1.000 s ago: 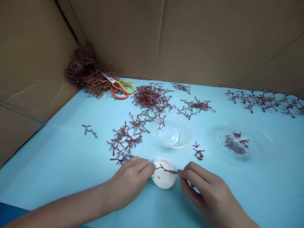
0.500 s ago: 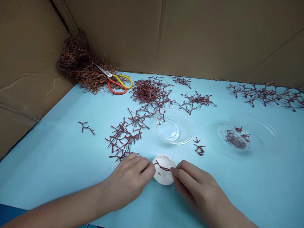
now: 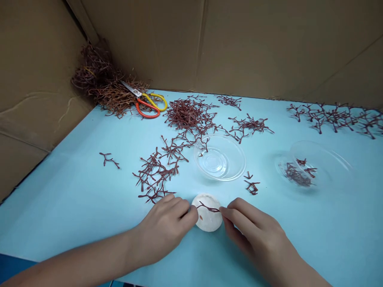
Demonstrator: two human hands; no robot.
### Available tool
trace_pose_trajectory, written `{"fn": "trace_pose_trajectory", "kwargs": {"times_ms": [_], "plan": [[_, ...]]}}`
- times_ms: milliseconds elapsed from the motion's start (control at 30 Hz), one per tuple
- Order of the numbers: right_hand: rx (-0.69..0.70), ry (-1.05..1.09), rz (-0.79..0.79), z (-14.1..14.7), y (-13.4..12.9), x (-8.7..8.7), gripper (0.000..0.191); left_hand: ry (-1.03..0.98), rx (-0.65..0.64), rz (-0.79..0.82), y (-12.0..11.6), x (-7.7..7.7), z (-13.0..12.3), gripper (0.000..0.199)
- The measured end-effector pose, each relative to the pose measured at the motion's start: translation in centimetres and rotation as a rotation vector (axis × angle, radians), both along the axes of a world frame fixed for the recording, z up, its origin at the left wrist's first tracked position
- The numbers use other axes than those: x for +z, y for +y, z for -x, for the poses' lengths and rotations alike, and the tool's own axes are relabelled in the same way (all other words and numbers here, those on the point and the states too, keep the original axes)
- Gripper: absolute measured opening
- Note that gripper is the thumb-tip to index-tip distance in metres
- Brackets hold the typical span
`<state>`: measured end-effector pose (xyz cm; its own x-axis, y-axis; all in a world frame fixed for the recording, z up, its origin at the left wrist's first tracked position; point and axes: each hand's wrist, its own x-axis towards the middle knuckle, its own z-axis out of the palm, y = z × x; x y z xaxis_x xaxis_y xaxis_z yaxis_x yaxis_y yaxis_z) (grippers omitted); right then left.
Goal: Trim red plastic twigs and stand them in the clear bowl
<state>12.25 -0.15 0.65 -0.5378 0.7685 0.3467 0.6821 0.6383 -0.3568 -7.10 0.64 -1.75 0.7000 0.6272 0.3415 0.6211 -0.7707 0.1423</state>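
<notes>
Your left hand (image 3: 167,225) and right hand (image 3: 259,235) pinch the ends of a thin brown twig (image 3: 210,209). It runs side to side over the white dish (image 3: 209,224), fork pointing left. Brown cardboard walls (image 3: 254,48) edge the light-blue table top (image 3: 74,207).

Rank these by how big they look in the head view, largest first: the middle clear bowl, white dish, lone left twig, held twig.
1. Clear bowl
2. White dish
3. Lone twig and held twig: unranked; they look alike, and the held one is nearer and partly hidden.
</notes>
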Motion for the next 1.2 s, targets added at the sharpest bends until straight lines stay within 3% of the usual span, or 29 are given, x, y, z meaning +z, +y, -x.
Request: {"fn": "trace_pose_trajectory", "kwargs": {"times_ms": [900, 1200], "plan": [[0.049, 0.166, 0.007, 0.6, 0.5, -1.5, 0.016, -0.066, -0.024, -0.026, -0.5, 1.1, 0.0, 0.027], [0.029, 0.24, -0.018, 0.0, 0.5, -0.8, 0.015, -0.128, 0.036, -0.064, -0.6, 1.0, 0.1, 0.028]]}}
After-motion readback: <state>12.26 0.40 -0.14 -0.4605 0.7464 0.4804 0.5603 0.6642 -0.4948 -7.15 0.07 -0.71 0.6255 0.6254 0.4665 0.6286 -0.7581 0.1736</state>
